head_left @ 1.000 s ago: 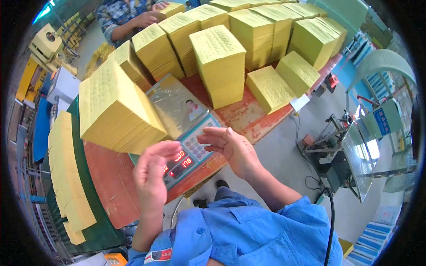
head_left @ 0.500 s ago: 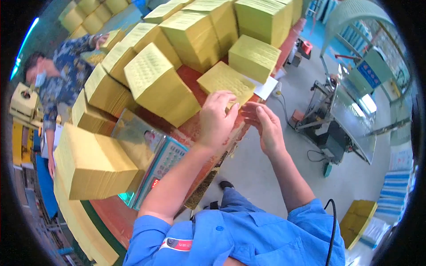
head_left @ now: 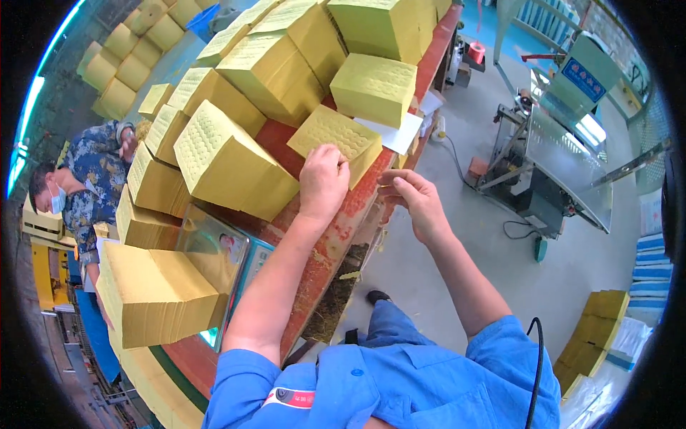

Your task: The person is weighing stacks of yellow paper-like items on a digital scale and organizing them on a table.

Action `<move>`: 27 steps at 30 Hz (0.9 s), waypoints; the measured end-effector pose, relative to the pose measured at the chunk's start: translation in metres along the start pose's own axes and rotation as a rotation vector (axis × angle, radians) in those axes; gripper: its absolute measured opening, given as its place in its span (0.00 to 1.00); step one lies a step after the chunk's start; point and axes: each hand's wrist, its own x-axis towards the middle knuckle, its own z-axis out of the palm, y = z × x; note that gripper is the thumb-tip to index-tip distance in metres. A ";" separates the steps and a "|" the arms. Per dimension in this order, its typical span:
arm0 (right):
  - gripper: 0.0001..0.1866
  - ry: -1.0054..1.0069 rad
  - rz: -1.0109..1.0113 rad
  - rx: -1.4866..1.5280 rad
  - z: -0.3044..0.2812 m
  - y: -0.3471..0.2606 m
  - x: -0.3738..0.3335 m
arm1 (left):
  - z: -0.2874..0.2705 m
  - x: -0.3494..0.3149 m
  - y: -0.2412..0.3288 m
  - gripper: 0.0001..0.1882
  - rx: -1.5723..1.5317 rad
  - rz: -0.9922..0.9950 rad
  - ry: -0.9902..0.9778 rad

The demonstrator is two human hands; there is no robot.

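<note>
A short stack of yellow paper (head_left: 330,132) with a dimpled top sits near the edge of the red table. My left hand (head_left: 324,182) is at its near side, fingers curled in against the thumb; what they pinch, if anything, is hidden. Just past the table's edge, my right hand (head_left: 418,204) is raised with its fingertips brought to the thumb. Whatever lies between those fingertips is too small to make out. Behind the short stack stands another yellow paper stack (head_left: 375,86), and a taller leaning stack (head_left: 232,161) is to its left.
A digital scale (head_left: 254,268) bears a large yellow paper stack (head_left: 157,289). More stacks line the far side of the red table (head_left: 286,247). Across it, a masked co-worker (head_left: 93,175) stands at left. A metal-framed machine (head_left: 554,157) is on the right.
My left fingers have curled in from a looser spread beside the short stack. My right fingers have closed toward the thumb. The co-worker's hand has come off a small yellow block. The whole view has shifted.
</note>
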 end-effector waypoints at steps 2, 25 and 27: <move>0.16 -0.016 -0.012 -0.001 0.001 0.001 0.001 | -0.002 -0.001 0.001 0.03 -0.017 -0.008 0.018; 0.10 -0.125 -0.244 -0.349 0.095 -0.056 -0.073 | -0.148 -0.135 0.047 0.06 -1.078 -0.672 0.367; 0.09 -0.305 -0.468 -0.359 0.127 -0.074 -0.075 | -0.199 -0.149 0.060 0.06 -0.977 -0.623 0.464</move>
